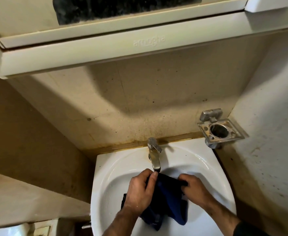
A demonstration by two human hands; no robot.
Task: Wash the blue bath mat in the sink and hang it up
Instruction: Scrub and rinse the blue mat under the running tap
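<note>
Blue bath mat [169, 200], wet and bunched into dark folds, lay in the white sink [105, 176] directly below the spout of the steel tap [154, 155] as I watched from the head camera. At the far left, stained tan wall tiles [29, 133] ran down to a pale ledge, and a corner of a white fixture [6, 231] showed at the bottom edge; I could not tell what it was. Moving right, my left hand [140, 191] gripped the mat's upper left part, its fingers curled round a fold and its thumb pressed against the cloth just beneath the spout. The mat's lower end hung toward the front of the basin, a brighter blue flap trailing to the right. My right hand [193, 189] pinched the mat's upper right edge, fingers closed over the cloth, with the forearm reaching in from the lower right and a dark sleeve [249, 229] at the frame's edge. Whether water ran from the tap I could not tell. Above, a cream mirror cabinet [122, 48] carried raised lettering on its lower rail. Farther right, an empty metal tumbler holder [219, 131] was fixed to the back wall beside the sink's rear corner, near the speckled side wall.
</note>
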